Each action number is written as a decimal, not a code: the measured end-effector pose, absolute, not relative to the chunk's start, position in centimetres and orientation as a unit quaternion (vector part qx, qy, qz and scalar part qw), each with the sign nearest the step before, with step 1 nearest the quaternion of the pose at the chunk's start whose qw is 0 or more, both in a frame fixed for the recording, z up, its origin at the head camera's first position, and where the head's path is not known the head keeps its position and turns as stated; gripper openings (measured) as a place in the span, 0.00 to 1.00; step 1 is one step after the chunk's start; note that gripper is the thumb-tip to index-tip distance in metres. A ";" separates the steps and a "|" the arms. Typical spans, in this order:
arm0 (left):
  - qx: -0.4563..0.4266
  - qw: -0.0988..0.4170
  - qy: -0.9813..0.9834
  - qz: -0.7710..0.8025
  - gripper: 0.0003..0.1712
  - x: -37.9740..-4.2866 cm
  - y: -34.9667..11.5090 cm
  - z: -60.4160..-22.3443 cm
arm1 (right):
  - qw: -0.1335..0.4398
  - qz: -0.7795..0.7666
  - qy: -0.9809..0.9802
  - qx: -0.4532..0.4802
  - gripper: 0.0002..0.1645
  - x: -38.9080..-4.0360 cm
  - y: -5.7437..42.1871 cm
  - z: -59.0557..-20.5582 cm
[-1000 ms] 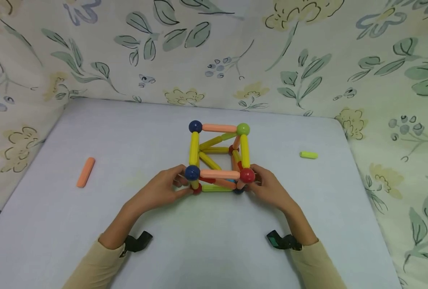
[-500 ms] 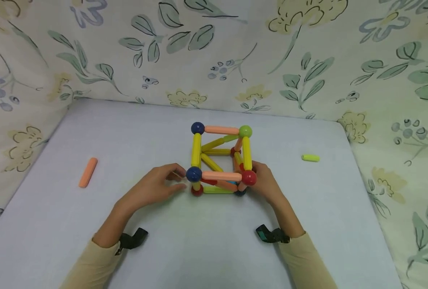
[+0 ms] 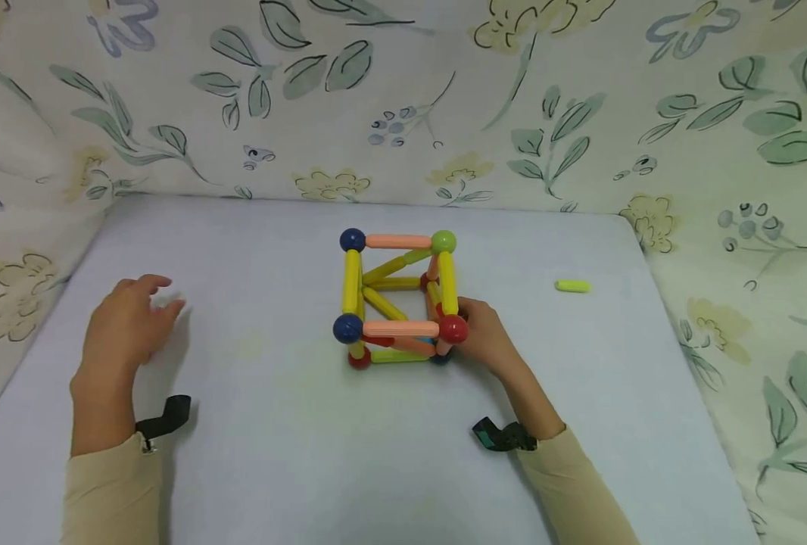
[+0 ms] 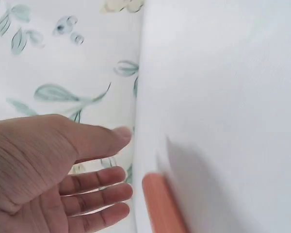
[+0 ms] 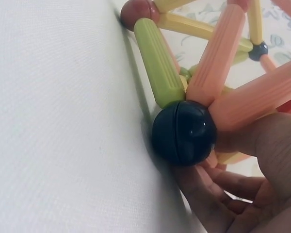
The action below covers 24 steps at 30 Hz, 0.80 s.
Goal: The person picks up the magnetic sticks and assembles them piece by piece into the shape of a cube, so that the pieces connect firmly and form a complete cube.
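A cube-shaped frame of magnetic sticks and balls [image 3: 400,328] stands on the table in the head view. My right hand [image 3: 488,334] grips it at its lower near right corner. In the right wrist view, the thumb and fingers lie round a dark blue ball [image 5: 184,133], where a green stick [image 5: 159,63] and orange sticks meet. Far to the left, my left hand [image 3: 123,322] hovers with thumb and fingers apart, holding nothing. Just beside its fingertips, an orange stick [image 4: 164,206] shows in the left wrist view; the hand hides this stick in the head view.
A short yellow-green stick [image 3: 572,286] lies alone on the right of the white table [image 3: 294,454]. Floral cloth [image 3: 417,98] rises behind the table and along its sides.
My left hand has left the frame's left side and moved far left, over the loose orange stick. My right hand stays at the frame's right corner. The head view has shifted slightly.
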State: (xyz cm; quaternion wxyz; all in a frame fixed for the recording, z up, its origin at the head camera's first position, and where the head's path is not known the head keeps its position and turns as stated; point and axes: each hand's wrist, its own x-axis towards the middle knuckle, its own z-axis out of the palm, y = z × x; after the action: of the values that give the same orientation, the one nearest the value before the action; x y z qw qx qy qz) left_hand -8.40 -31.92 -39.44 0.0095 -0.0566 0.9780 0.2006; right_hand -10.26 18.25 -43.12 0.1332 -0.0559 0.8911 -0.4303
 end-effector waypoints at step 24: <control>-0.117 0.137 0.965 0.191 0.34 -7.2 -35.0 -39.1 | 0.131 -0.430 0.892 -0.051 0.30 -10.2 18.1 -43.2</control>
State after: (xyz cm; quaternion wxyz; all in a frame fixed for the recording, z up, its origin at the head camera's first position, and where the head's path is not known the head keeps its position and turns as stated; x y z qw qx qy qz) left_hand -7.21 -35.00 -39.14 0.1373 -0.1174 0.9648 0.1913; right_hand -10.18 18.12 -43.20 0.1308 -0.0508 0.8917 -0.4304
